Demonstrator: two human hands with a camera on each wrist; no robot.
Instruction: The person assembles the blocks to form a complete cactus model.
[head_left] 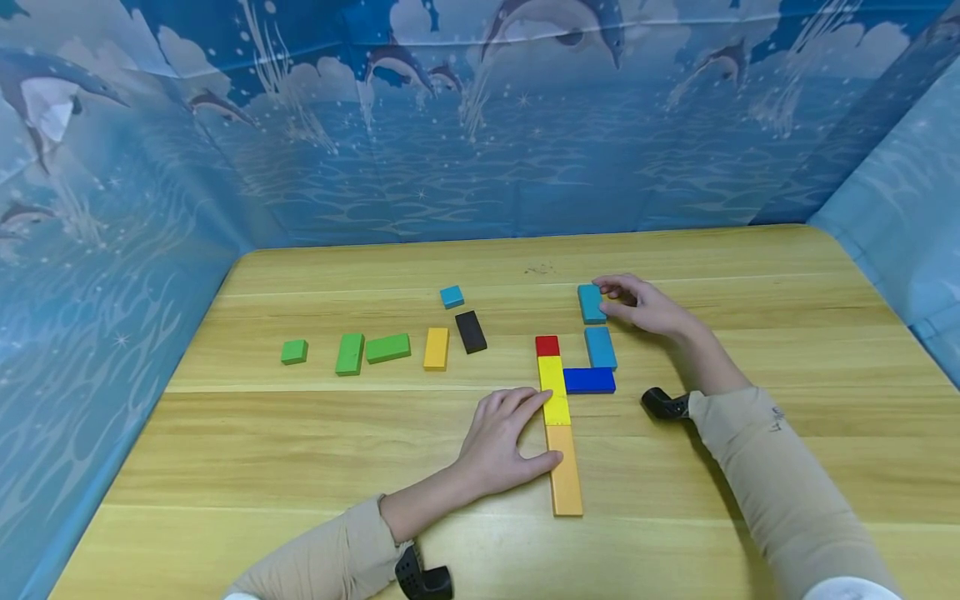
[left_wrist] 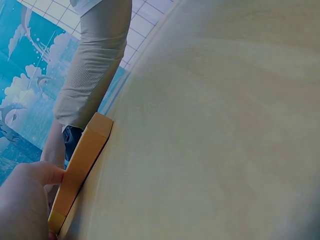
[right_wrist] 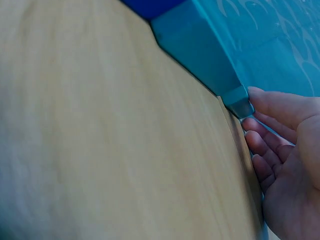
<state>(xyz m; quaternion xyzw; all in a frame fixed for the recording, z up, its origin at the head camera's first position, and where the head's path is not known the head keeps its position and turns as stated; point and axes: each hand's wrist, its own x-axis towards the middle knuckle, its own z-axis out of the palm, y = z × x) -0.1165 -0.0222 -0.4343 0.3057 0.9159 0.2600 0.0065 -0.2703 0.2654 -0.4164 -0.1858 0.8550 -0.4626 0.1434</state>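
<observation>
My left hand (head_left: 498, 446) lies along the left side of a straight row of blocks. Its thumb touches the long orange block (head_left: 566, 483), and a fingertip is at the yellow blocks (head_left: 553, 383); a red block (head_left: 547, 346) tops the row. A dark blue block (head_left: 589, 381) juts out to the right from the yellow part. Above its right end stands a light blue block (head_left: 600, 347). Just beyond that, my right hand (head_left: 648, 308) pinches another light blue block (head_left: 591, 304) by its right side and far end, fingers curled.
Left of the row lie a black block (head_left: 471, 332), a small light blue block (head_left: 452, 297), a yellow-orange block (head_left: 436, 349) and several green blocks (head_left: 387, 348). A blue dolphin-print curtain (head_left: 450, 167) borders the wooden table (head_left: 262, 467). Each wrist wears a black device (head_left: 663, 404).
</observation>
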